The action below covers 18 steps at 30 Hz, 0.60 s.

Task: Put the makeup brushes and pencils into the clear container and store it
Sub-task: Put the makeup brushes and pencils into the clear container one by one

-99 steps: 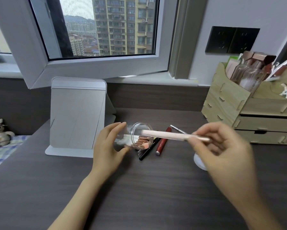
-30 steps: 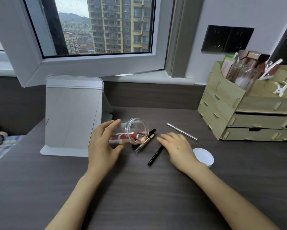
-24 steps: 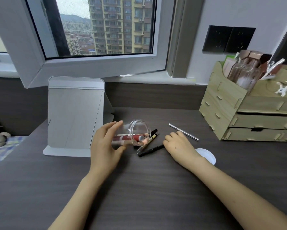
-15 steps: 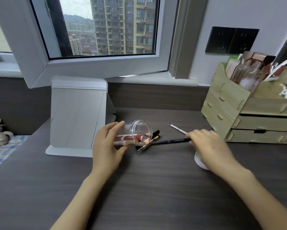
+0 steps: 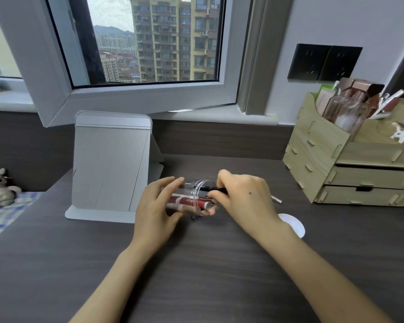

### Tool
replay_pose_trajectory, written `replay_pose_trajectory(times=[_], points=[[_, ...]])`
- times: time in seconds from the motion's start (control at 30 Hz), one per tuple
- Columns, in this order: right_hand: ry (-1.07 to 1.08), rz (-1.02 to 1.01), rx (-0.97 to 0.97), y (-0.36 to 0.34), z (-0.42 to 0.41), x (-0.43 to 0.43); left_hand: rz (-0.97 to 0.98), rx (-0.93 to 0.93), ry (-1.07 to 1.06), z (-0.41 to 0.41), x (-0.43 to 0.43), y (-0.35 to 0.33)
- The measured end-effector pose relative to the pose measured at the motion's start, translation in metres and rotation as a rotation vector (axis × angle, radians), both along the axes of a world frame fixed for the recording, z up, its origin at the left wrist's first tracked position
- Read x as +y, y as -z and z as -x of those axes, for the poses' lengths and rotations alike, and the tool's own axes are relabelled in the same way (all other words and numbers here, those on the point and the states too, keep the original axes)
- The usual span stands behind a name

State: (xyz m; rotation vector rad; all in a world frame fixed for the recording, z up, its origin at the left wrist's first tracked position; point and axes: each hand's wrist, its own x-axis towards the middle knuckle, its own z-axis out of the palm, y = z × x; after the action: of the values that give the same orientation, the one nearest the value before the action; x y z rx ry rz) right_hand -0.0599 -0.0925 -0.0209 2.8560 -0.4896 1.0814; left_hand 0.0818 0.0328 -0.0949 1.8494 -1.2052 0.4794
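The clear container (image 5: 197, 194) lies on its side on the dark desk, mouth facing right, with my left hand (image 5: 155, 207) gripping its body. A red tube (image 5: 190, 202) and pinkish brush ends lie inside it. At the container's mouth, my right hand (image 5: 241, 198) pinches a black pencil (image 5: 211, 188) whose tip sits inside the rim. A silver pencil (image 5: 276, 200) lies on the desk behind my right hand, only its end showing. The white round lid (image 5: 293, 226) rests on the desk by my right wrist.
A folding mirror stand (image 5: 110, 164) stands just left of the container. A wooden organiser with drawers (image 5: 350, 164), holding bottles, sits at the right. An open window sash (image 5: 131, 96) overhangs the back of the desk. A plush toy (image 5: 0, 187) lies far left.
My right hand picked the black pencil off the desk and carried it left to the container's mouth. Earlier a pink brush and a red tube went in. My left hand kept its grip.
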Motion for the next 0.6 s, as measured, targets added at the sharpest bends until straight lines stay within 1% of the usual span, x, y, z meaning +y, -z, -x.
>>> replay_pose_trajectory(times=[0.1, 0.13, 0.17, 0.2, 0.23, 0.3, 0.33, 0.37, 0.4, 0.47, 0.53, 0.6], points=[[0.019, 0.059, 0.010, 0.004, -0.013, 0.003, -0.004, 0.009, -0.008, -0.001, 0.000, 0.001], [-0.010, 0.074, 0.023, 0.008, -0.016, 0.003, -0.007, 0.008, -0.011, -0.001, 0.000, 0.001], [-0.065, 0.040, 0.035, 0.013, -0.017, 0.001, -0.010, 0.008, -0.015, -0.002, 0.000, 0.002], [-0.132, -0.052, 0.030, 0.015, -0.015, -0.001, -0.010, 0.012, -0.023, -0.003, 0.001, 0.002], [-0.204, -0.196, 0.004, 0.014, -0.012, -0.004, -0.007, 0.023, -0.034, -0.004, 0.001, 0.002], [-0.275, -0.508, -0.195, 0.010, -0.004, -0.014, 0.025, 0.063, -0.055, -0.006, 0.003, -0.001], [-0.237, -0.569, -0.280, 0.012, -0.002, -0.021, 0.055, 0.092, -0.060, -0.007, 0.003, -0.003], [-0.168, -0.563, -0.289, 0.018, -0.003, -0.031, 0.087, 0.126, -0.059, -0.007, 0.004, -0.005], [-0.111, -0.503, -0.214, 0.027, -0.006, -0.041, 0.114, 0.165, -0.056, -0.006, 0.004, -0.007], [-0.044, -0.369, 0.072, 0.052, -0.015, -0.054, 0.143, 0.240, -0.046, -0.005, 0.004, -0.008], [-0.067, -0.242, 0.296, 0.074, -0.025, -0.061, 0.145, 0.253, -0.037, -0.004, 0.004, -0.008], [-0.045, -0.095, 0.374, 0.082, -0.032, -0.063, 0.135, 0.233, -0.035, -0.005, 0.004, -0.007]])
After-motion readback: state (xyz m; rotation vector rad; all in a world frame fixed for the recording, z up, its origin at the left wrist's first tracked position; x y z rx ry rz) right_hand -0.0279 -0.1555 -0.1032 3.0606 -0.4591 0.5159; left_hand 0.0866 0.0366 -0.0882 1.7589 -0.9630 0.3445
